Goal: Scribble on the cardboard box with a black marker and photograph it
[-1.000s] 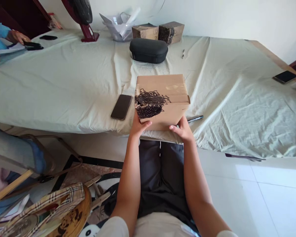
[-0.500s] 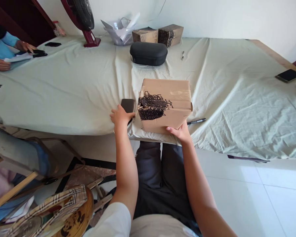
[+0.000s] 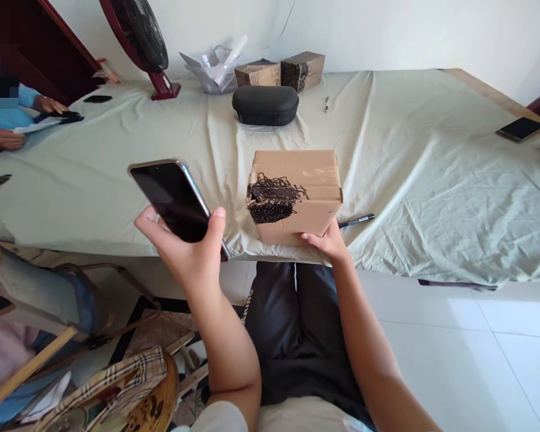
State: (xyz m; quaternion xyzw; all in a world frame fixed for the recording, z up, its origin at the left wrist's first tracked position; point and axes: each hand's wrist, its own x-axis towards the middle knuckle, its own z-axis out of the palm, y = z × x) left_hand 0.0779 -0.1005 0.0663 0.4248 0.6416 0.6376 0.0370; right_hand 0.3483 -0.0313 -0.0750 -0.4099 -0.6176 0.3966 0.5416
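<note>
The step in hand appears to be holding up the phone (image 3: 173,198): the left hand (image 3: 191,258) grips it, left of the cardboard box (image 3: 297,195), whose near right corner the right hand (image 3: 330,243) grasps; moving on calls for steady grips.

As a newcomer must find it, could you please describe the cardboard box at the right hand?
Find the pale cloth covering the table, then its near edge by the person's legs. There the right hand holds the cardboard box, black scribble on its left part. Unlike the two boxes by the wall, it is at the front.
</note>
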